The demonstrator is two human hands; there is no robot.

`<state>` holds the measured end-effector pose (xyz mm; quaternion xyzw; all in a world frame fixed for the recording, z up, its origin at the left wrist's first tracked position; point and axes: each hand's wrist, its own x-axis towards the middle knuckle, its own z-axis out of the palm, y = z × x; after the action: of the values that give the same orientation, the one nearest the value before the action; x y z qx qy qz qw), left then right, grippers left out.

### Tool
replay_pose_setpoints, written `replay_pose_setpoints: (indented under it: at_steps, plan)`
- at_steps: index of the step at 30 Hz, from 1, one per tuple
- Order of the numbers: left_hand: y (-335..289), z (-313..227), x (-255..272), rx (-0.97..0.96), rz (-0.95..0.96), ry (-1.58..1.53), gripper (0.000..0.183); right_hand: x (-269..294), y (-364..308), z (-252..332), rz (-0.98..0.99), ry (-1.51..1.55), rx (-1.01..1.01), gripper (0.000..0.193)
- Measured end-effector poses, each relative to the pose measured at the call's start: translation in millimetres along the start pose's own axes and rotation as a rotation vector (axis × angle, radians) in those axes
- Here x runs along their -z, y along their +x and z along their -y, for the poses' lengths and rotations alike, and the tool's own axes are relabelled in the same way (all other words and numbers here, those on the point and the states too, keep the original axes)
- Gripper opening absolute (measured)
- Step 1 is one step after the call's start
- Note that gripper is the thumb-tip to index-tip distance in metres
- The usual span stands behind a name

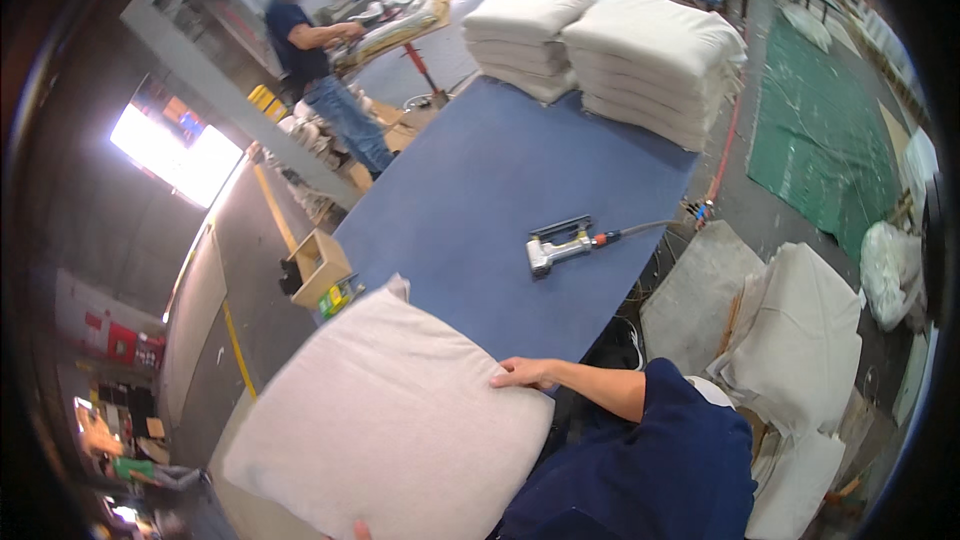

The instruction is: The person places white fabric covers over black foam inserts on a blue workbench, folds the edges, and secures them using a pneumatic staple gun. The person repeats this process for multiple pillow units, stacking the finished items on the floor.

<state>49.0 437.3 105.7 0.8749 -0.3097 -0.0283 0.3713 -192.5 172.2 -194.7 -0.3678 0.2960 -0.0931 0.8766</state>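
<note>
A large off-white, cloth-covered cushion is held in front of me, tilted, its far corner over the near end of the blue table. My right hand grips its right edge, thumb on top and the other fingers partly hidden beneath. Of my left hand only fingertips show, curled over the cushion's near edge; the rest is out of sight. On the table's right side lies a silver pneumatic staple gun, attached to an air hose and touched by neither hand.
Two stacks of similar cushions stand at the table's far end. A wooden box sits at its left edge. Draped pale fabric is at my right, with a green sheet on the floor beyond. Another person stands at the far left.
</note>
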Motion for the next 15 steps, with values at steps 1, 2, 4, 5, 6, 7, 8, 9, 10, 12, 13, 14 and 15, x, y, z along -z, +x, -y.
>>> replay_pose_setpoints:
  at_steps: [1, 2, 4, 5, 6, 7, 8, 9, 10, 12, 13, 14, 15]
  plan:
    - [-1.2, -24.0, -5.9, -0.072, -0.009, 0.019, 0.090, 20.4, -14.5, 8.5, 0.063, 0.084, 0.054, 0.095]
    - [10.3, -25.2, -11.7, -0.146, 0.081, -0.177, 0.092, 32.3, -24.8, 13.7, 0.091, 0.116, 0.138, 0.098]
    - [39.9, -51.8, -30.1, -0.367, 0.186, -0.260, 0.089, 60.5, -42.4, 14.0, 0.055, 0.225, 0.326, 0.105]
    - [47.9, -66.9, -45.0, -0.477, 0.239, -0.305, 0.087, 70.7, -51.2, 10.3, -0.008, 0.304, 0.434, 0.110]
    - [48.9, -115.3, -60.1, -0.505, 0.403, -0.446, 0.078, 89.9, -61.7, 10.6, -0.084, 0.376, 0.540, 0.114]
    - [47.0, -167.3, -69.8, -0.530, 0.542, -0.577, 0.072, 104.2, -74.2, 22.0, -0.116, 0.465, 0.638, 0.111]
    - [80.0, -189.6, -60.1, -0.761, 0.754, -0.663, 0.074, 101.1, -80.0, 49.5, -0.075, 0.544, 0.736, 0.108]
    - [97.8, -207.9, -68.5, -0.886, 0.789, -0.722, 0.073, 100.4, -98.4, 74.9, -0.081, 0.623, 0.826, 0.105]
    - [113.6, -216.2, -78.3, -1.007, 0.820, -0.785, 0.072, 119.4, -118.4, 105.7, -0.127, 0.582, 0.864, 0.101]
    - [113.1, -227.6, -162.3, -1.015, 0.524, -0.805, 0.063, 183.7, -180.5, 175.0, -0.481, 0.528, 0.829, 0.085]
    - [100.7, -253.2, -196.8, -0.844, 0.549, -0.955, 0.061, 219.1, -219.9, 205.7, -0.640, 0.538, 0.997, 0.076]
    - [87.1, -274.6, -214.7, -0.677, 0.517, -1.081, 0.059, 234.2, -265.1, 253.3, -0.666, 0.463, 0.996, 0.075]
    - [51.3, -319.9, -246.0, -0.749, 0.584, -1.054, 0.052, 259.3, -311.7, 288.8, -0.833, 0.431, 1.146, 0.076]
